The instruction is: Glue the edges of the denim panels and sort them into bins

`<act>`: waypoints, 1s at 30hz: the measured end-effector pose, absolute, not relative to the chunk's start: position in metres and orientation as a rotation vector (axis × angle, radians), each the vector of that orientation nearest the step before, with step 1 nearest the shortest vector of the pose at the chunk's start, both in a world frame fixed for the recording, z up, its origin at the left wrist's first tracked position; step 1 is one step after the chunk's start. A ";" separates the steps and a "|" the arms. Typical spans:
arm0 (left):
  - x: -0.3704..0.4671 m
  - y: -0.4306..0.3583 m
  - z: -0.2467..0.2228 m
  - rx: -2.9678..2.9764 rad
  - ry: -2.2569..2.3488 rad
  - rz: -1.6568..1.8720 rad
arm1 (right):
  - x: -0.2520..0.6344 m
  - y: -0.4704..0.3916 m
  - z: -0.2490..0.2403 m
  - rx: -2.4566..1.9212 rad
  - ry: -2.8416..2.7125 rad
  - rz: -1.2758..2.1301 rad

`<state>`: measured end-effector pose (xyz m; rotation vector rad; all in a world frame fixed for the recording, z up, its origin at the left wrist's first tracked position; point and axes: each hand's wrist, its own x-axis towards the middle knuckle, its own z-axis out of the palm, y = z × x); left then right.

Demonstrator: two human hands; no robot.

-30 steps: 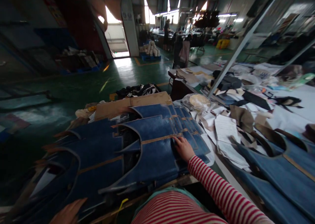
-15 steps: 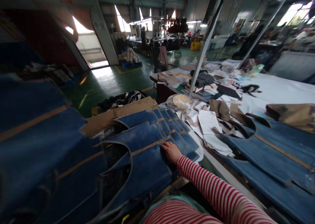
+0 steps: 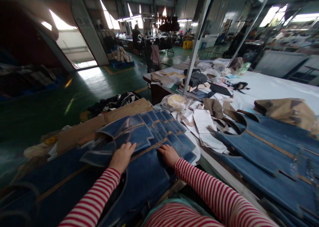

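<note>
Blue apron-shaped pieces [image 3: 147,162] with grey edging and tan strips lie overlapped in a stack in front of me. My left hand [image 3: 123,156] rests on the stack beside a tan strip, palm down with fingers stretched out. Just to its right, my right hand [image 3: 168,155] lies on the top piece, fingers spread and slightly bent near the strip's upper end. Another blue piece [image 3: 62,167] stretches out to the left, partly under my left forearm. Neither hand visibly grips the cloth.
A cardboard sheet [image 3: 87,130] borders the stack's far side. To the right, a table holds more blue pieces [image 3: 269,147], papers [image 3: 205,124] and a plastic-wrapped roll [image 3: 175,101]. A metal post [image 3: 195,51] rises behind them. Beyond is green floor [image 3: 99,84].
The large blue piece raised at the left has come down onto the stack. My left hand has come into view on the cloth. My right hand stays on the same piece, and the view has shifted.
</note>
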<state>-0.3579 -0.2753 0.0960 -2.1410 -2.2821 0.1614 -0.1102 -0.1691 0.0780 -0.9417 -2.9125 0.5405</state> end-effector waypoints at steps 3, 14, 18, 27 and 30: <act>-0.336 -0.280 0.077 -2.206 -2.256 0.230 | -0.110 -0.168 0.078 -0.941 -2.915 0.546; -0.351 -0.300 0.070 -2.237 -2.399 0.283 | -0.117 -0.167 0.084 -0.977 -2.946 0.532; -0.352 -0.297 0.073 -2.212 -2.538 0.217 | -0.144 -0.167 0.100 -0.905 -2.949 0.430; -0.369 -0.257 0.083 -1.773 -2.834 -0.176 | -0.192 -0.170 0.082 -0.816 -3.083 0.374; -0.375 -0.235 0.071 -1.687 -2.927 -0.243 | -0.194 -0.170 0.075 -0.800 -3.096 0.367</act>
